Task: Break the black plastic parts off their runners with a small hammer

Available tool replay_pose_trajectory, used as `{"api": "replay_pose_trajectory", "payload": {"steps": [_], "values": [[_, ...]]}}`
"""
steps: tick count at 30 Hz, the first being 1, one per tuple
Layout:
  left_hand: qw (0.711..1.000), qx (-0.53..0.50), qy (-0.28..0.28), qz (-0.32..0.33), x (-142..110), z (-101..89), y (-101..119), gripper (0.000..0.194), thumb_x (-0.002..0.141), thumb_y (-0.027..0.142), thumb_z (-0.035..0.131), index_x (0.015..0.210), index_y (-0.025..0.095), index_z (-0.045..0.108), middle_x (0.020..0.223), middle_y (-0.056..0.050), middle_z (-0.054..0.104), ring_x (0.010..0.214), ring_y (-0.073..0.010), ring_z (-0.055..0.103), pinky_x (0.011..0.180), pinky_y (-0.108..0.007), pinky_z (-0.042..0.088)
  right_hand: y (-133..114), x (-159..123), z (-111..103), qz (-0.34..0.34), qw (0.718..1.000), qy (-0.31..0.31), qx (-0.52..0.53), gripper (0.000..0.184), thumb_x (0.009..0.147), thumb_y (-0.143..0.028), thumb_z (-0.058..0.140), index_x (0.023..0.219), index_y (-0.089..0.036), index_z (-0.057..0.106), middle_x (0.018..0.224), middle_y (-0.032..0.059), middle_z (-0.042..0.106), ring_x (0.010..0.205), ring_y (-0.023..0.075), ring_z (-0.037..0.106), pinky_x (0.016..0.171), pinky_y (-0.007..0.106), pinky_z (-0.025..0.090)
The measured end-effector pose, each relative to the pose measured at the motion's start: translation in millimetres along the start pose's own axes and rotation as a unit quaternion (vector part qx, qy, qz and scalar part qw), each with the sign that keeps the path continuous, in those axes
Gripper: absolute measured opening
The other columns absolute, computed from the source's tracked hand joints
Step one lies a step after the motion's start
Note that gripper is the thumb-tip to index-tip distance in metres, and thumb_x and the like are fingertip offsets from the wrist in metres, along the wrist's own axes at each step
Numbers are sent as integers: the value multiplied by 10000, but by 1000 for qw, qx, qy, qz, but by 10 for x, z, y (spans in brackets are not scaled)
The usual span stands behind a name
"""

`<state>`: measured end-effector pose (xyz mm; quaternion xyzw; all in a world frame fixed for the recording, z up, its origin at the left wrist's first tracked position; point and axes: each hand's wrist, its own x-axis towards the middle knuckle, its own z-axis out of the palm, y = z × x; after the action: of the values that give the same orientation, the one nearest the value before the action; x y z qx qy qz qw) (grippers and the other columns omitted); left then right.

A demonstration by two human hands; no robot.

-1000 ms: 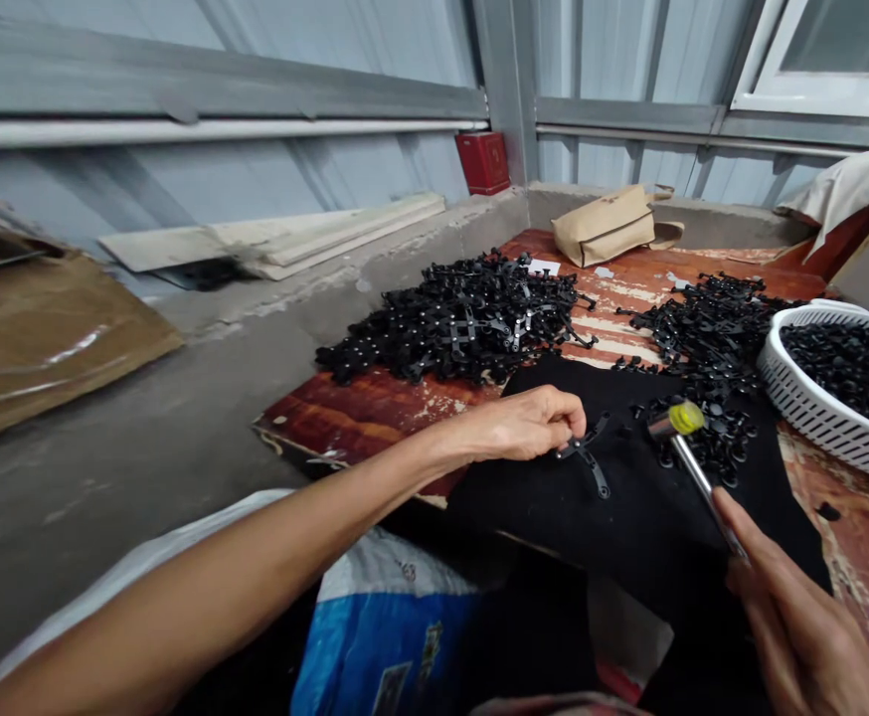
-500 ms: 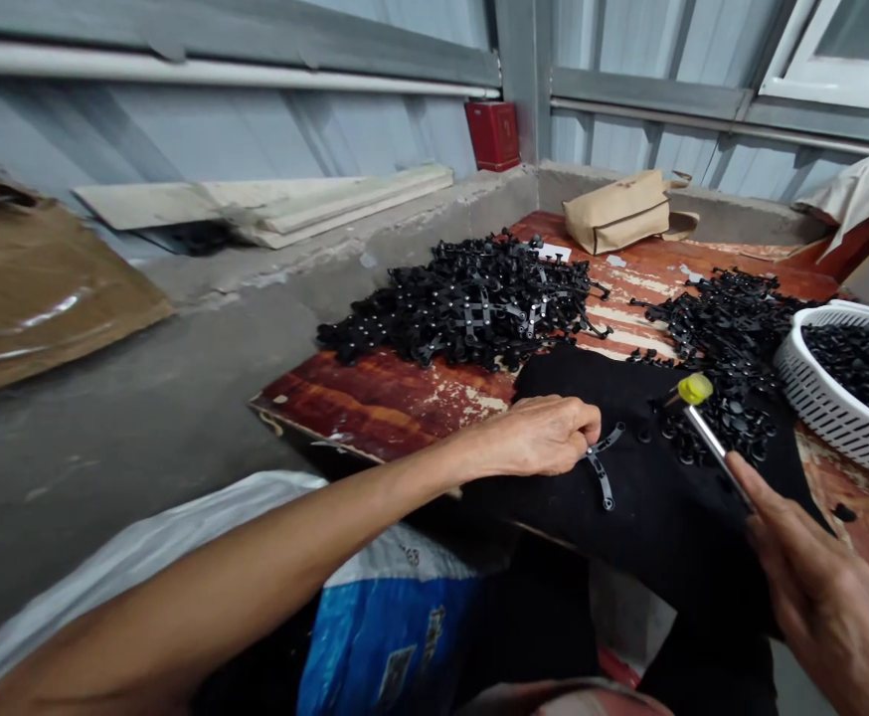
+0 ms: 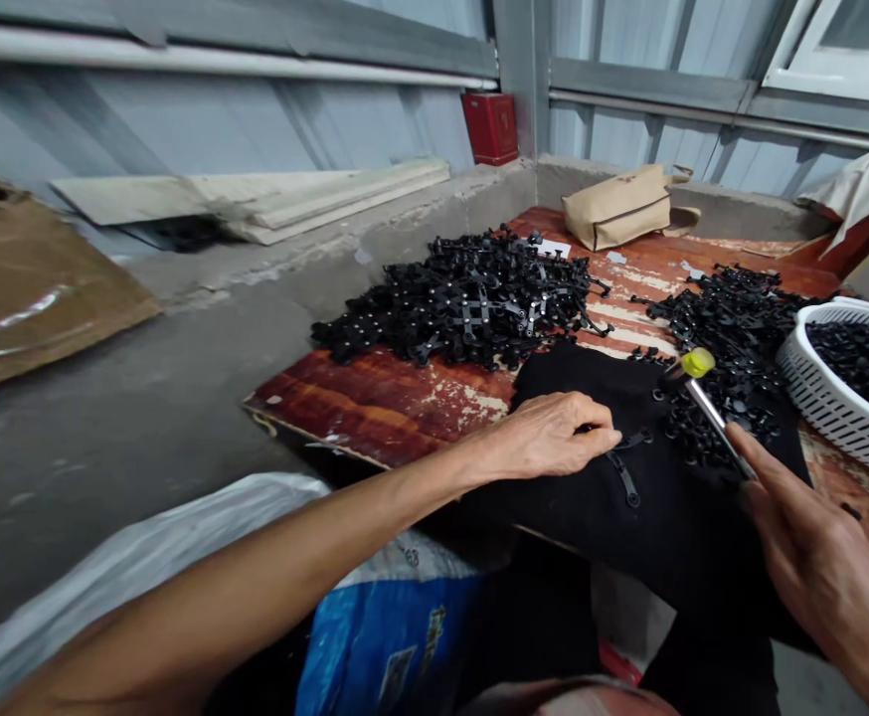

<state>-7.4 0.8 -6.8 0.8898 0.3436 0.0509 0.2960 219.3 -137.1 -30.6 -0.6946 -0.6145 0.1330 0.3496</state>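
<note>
My left hand (image 3: 558, 435) is closed, its fingertips pinching one end of a jointed black plastic linkage (image 3: 626, 482). Two arms of the linkage spread out from the fingers over a black cloth (image 3: 576, 383); the gripped part is hidden. In my right hand (image 3: 814, 547) is a small mallet (image 3: 698, 364) with a yellow face and a metal shaft. Its head is raised over a heap of small black round parts (image 3: 729, 418) on the cloth, to the right of the linkage.
Assembled black linkages lie in a large pile (image 3: 471, 298) on the worn red board (image 3: 375, 403). More black parts (image 3: 733, 303) lie at the right, beside a white slotted basket (image 3: 826, 388) of black pieces. Behind them sits a tan bag (image 3: 617, 209). A blue and white sack (image 3: 375, 626) is below.
My left hand has shifted slightly right with the linkage, whose arms now point further right. The mallet in my right hand has barely moved; its head sits slightly higher.
</note>
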Motion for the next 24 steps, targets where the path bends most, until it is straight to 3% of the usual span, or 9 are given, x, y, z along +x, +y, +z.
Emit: {"api": "replay_pose_trajectory", "payload": {"steps": [3,5,7,12,19,24], "values": [[998,-55,3,24,-26,52,73,248,879,300,457,754,162,620,776,5,554,738,-115,506,681,-221,346,-103,-187,52,96,989,19,112,515,855,-441,551,1349,-304,504,715,8,598,491,138,493,418,255,428],[995,-92,0,46,-47,101,162,240,879,287,470,749,158,624,780,9,548,735,-105,505,689,-214,351,-178,-265,129,182,949,7,258,508,813,-487,616,1269,-275,546,743,0,601,425,93,419,334,206,360],[991,-120,2,59,-65,154,255,235,881,285,475,745,157,619,784,14,548,729,-99,505,694,-212,357,-243,-290,212,219,907,-24,359,473,772,-495,669,1153,-232,574,850,25,626,418,68,402,317,194,347],[992,-118,-2,43,-97,230,378,256,910,325,420,772,180,579,731,40,565,693,-98,501,674,-224,350,-326,-275,324,211,878,-57,427,476,747,-451,715,1125,-232,525,836,-17,581,414,52,403,317,188,376],[997,44,-39,58,-181,271,472,229,928,218,337,775,176,502,718,8,555,716,-134,504,748,-282,334,-362,-311,430,204,864,-49,458,413,768,-422,708,1095,-232,543,801,-36,555,415,37,384,316,160,359],[999,-44,-19,2,-109,187,362,184,889,227,344,746,188,451,626,36,468,588,-104,435,578,-240,297,-267,-398,365,227,861,-6,455,366,790,-426,687,1082,-256,547,900,-4,593,446,58,425,317,181,373]]}}
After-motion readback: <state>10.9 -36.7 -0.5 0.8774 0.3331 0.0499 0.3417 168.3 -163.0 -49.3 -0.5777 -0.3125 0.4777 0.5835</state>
